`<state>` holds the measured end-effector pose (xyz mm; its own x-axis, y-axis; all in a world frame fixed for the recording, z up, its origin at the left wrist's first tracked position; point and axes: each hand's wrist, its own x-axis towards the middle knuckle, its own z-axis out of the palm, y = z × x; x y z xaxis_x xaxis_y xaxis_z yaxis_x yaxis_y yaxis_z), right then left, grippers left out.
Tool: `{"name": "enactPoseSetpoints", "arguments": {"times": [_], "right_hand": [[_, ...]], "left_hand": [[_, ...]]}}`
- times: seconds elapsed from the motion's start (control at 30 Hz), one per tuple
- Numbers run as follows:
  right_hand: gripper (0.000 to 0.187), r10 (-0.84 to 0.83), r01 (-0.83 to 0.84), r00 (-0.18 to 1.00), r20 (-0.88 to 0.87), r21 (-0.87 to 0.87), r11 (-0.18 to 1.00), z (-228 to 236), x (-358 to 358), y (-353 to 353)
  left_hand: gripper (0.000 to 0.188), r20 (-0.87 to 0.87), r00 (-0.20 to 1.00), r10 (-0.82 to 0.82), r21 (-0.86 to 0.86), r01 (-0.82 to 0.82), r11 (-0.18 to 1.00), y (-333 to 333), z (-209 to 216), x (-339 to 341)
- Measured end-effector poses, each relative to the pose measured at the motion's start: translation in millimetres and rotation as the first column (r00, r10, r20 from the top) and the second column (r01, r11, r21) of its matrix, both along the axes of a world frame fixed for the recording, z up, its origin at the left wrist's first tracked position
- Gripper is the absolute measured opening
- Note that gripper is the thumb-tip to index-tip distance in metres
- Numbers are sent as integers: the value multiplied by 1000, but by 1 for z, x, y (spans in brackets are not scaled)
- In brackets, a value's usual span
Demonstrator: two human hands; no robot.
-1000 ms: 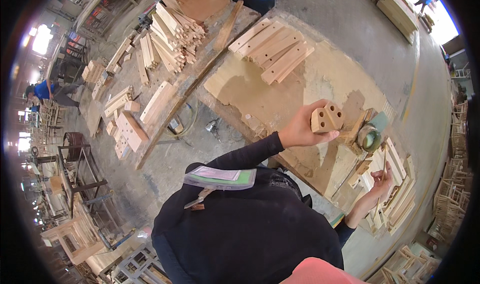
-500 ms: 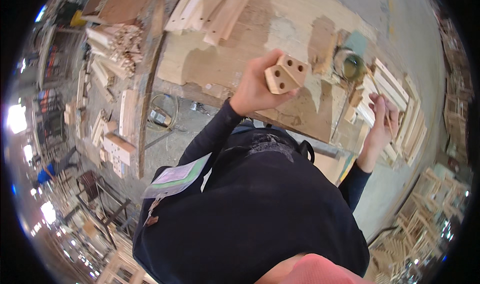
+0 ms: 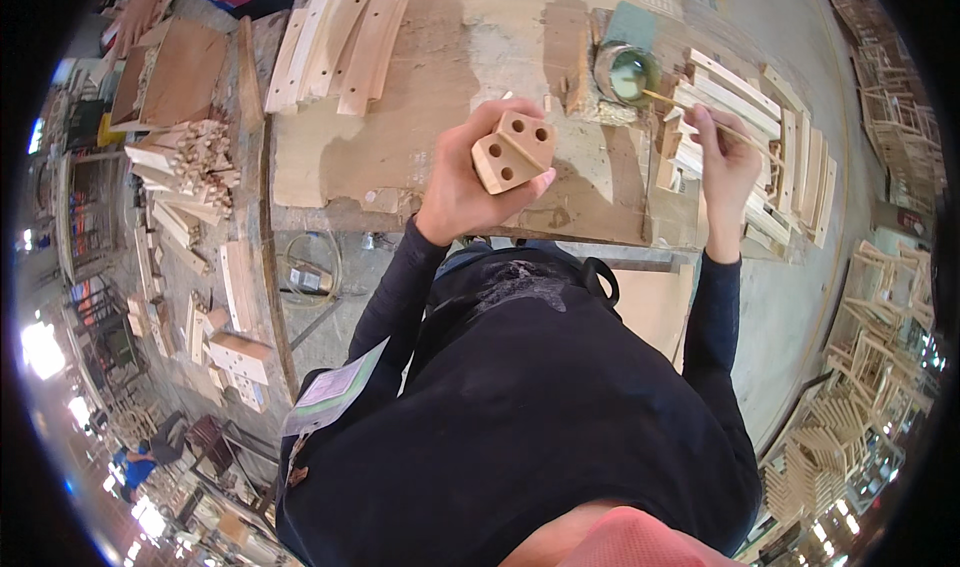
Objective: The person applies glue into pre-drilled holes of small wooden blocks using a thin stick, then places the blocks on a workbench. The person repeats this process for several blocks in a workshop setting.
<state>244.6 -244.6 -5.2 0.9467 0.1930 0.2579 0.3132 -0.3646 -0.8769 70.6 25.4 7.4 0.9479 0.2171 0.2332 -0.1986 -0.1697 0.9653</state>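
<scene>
Wood stock crowds this workshop, and at its middle stands a worn workbench [image 3: 420, 157] with a pale, patchy top. Above the bench's near edge the left hand [image 3: 470, 182] is raised with its fingers closed around a wooden block [image 3: 513, 150], a short chunk with angled faces and several round holes drilled into the sides turned toward the camera. The block sits between thumb and fingers, clear of the bench top. To the right, the right hand [image 3: 725, 162] pinches a thin wooden stick [image 3: 700, 117] between its fingertips; the stick slants up and left so that its far end reaches into a small round tin [image 3: 627, 72] holding a pale greenish liquid. The tin rests on the bench just beside a stack of light wooden slats [image 3: 770, 157] piled along the right end. At the far left of the bench top lie several flat curved boards [image 3: 340, 37] with small holes, laid side by side. Left of the bench, a heap of short wooden sticks [image 3: 190, 162] lies on a lower surface, and another person's hand [image 3: 135, 17] shows at the top left corner, near a brown board.
</scene>
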Motion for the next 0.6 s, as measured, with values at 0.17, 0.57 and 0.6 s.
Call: {"name": "enactPoseSetpoints", "arguments": {"times": [0.17,0.57,0.6], "right_hand": [[20,65,-17,976,206,-229,973,-6,7,13],[13,147,-135,981,128,-98,986,-23,-6,30],[13,121,-120,991,58,-22,992,-32,-3,28]], "left_hand": [[37,19,1000,16,34,-16,999,1,-14,-3],[34,-5,997,82,66,-82,994,-3,-15,-10],[34,-10,997,81,57,-80,995,-4,-14,-10]]}}
